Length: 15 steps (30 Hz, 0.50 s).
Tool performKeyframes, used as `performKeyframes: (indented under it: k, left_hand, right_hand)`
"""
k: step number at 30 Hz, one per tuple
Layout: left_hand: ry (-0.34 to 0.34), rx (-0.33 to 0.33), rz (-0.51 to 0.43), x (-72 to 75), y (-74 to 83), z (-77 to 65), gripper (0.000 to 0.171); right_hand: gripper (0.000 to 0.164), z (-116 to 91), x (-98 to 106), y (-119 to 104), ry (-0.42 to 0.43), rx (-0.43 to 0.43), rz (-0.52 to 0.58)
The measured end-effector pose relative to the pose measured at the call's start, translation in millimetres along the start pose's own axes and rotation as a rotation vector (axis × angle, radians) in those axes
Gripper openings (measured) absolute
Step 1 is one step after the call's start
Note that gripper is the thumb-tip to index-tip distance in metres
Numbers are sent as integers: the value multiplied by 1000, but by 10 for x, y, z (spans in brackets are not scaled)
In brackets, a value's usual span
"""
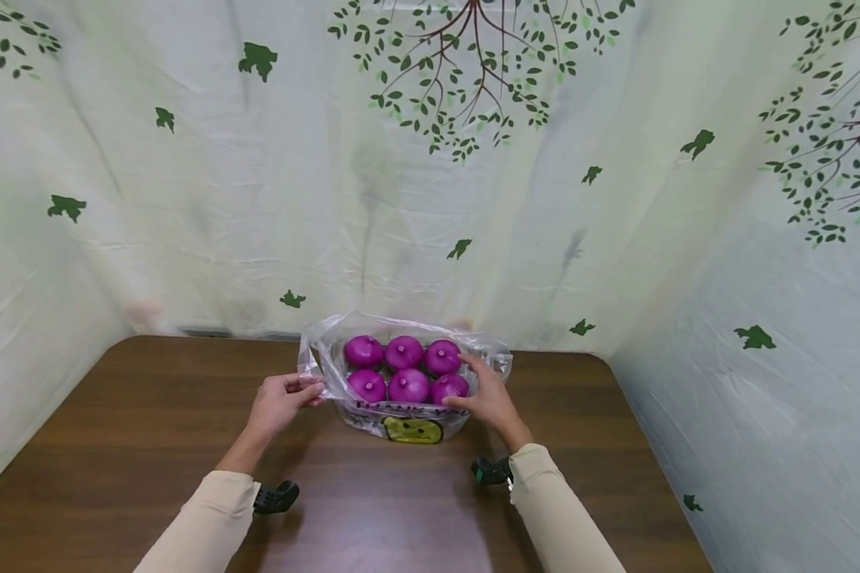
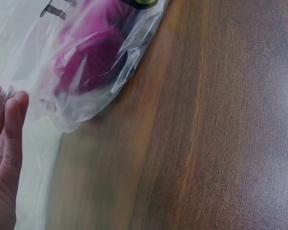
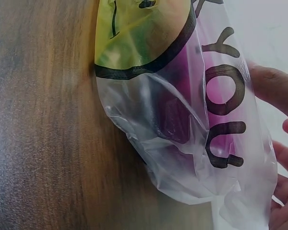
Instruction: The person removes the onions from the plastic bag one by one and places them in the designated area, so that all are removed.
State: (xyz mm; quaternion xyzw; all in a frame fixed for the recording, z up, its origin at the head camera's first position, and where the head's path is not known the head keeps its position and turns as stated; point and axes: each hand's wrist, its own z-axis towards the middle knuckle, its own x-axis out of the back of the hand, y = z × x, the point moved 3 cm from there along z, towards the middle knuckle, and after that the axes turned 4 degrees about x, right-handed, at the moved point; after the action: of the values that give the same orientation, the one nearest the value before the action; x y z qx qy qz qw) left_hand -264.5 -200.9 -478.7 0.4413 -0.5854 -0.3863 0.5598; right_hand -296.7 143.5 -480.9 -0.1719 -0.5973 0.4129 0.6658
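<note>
A clear plastic bag (image 1: 344, 410) with a yellow printed face and black letters stands at the table's far edge, its mouth spread. Inside sit several glossy purple onions (image 1: 409, 386) in two rows, each with a pale spot on top. My left hand (image 1: 281, 404) pinches the bag's left edge between thumb and fingertips; the left wrist view also shows this hand (image 2: 7, 148). At the opposite end, my right hand (image 1: 490, 400) spreads thumb and fingers over the right-hand onions, fingertips right at them. In the right wrist view its fingers (image 3: 276, 91) lie beside the bag.
The brown wooden table (image 1: 372, 509) extends in front of the bag and to both sides. A pale curtain (image 1: 258, 199) printed with leaves hangs behind and beside it. Each wrist has a black device (image 1: 278, 497) strapped on.
</note>
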Motion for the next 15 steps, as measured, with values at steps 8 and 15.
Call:
performKeyframes:
  k: [8,15]
  left_hand:
    - [-5,11,-11,-21,-10,-27,31]
    - [12,18,-23,-1,17,-32,29]
  right_hand:
    - [83,-35,-49,56,-7,-31,12]
    - [85,-29,-102,91,-4,7,16]
